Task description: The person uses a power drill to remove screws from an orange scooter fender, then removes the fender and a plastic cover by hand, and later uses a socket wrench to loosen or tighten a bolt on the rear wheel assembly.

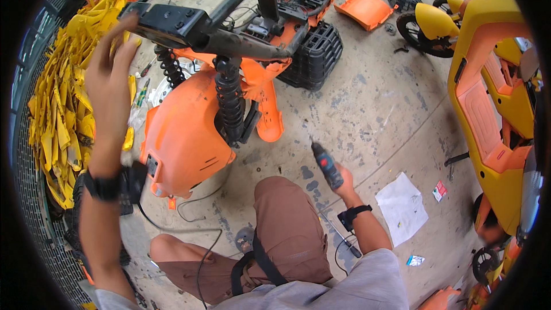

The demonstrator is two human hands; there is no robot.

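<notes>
Because the left hand [109, 77] is smeared by motion and its thumb is lost from sight, the exact set of its fingers is hard to make out. Its fingertips reach the near end of a black bracket [172, 22] on the vehicle frame [238, 42], but whether they touch it I cannot tell, nor how far open that grip is. A thick dark strap and a black box at the left wrist [117, 183] cover part of what lies behind. The right hand [344, 182] hides most of the handle of a dark power driver [328, 167]; its thin bit blurs at the tip. That grip is narrow, wrapped around the driver, which is held above the floor [379, 115] in front of the brown shorts [293, 212], its bit pointing away from the body and well apart from the frame. Under the bracket hangs an orange fender [186, 120], between the raised arm and a black coil shock absorber [229, 100]; a second shock absorber [168, 66] is partly masked by the fender. At the right, yellow-and-orange bodywork [488, 109] is cut off by the dark fisheye rim, and the yellow panels [63, 120] at the left overlap too much to count
</notes>
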